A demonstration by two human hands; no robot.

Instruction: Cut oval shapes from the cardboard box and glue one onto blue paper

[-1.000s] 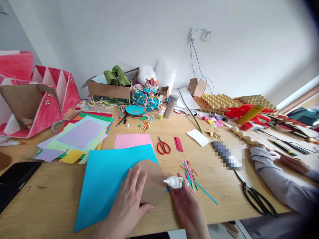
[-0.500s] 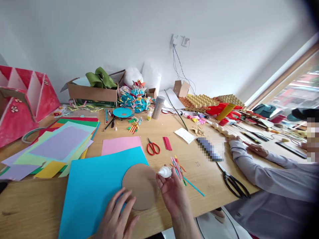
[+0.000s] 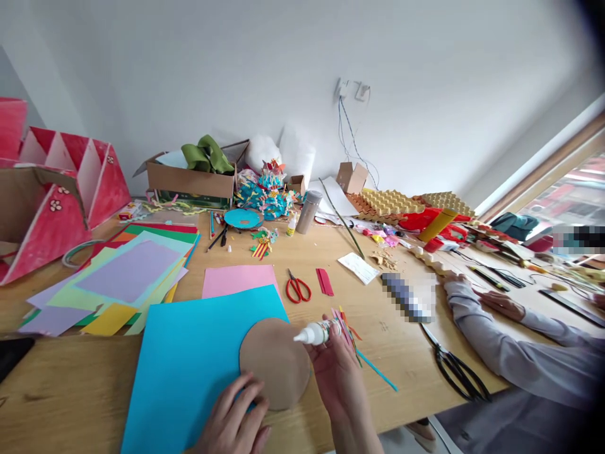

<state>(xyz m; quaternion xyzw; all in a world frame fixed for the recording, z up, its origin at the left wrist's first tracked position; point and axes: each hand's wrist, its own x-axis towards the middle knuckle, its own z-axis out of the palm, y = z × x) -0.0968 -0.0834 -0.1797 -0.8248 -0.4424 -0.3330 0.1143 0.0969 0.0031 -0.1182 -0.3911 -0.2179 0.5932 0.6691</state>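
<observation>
A brown cardboard disc (image 3: 275,369) lies partly on a bright blue sheet of paper (image 3: 189,359) and partly on the bare table. My left hand (image 3: 239,413) rests at the disc's lower left edge, fingers slightly apart and laid flat. In my right hand (image 3: 338,375) is a small white glue bottle (image 3: 316,334), gripped between thumb and fingers. Its pointed nozzle faces left, above the disc's upper right part. No glue shows on the disc. Thin coloured paper strips (image 3: 348,331) lie just behind the right hand.
Red-handled scissors (image 3: 297,289), a pink sheet (image 3: 241,280) and folded red paper (image 3: 324,282) lie beyond the disc. Stacked coloured papers (image 3: 127,271) are at left. Large black scissors (image 3: 458,372) lie at right, near another person's sleeve (image 3: 482,328). A flask (image 3: 309,212) stands behind.
My right hand has turned the glue bottle so its nozzle points more plainly left over the disc. The left hand remains on the disc. The whole view has shifted slightly.
</observation>
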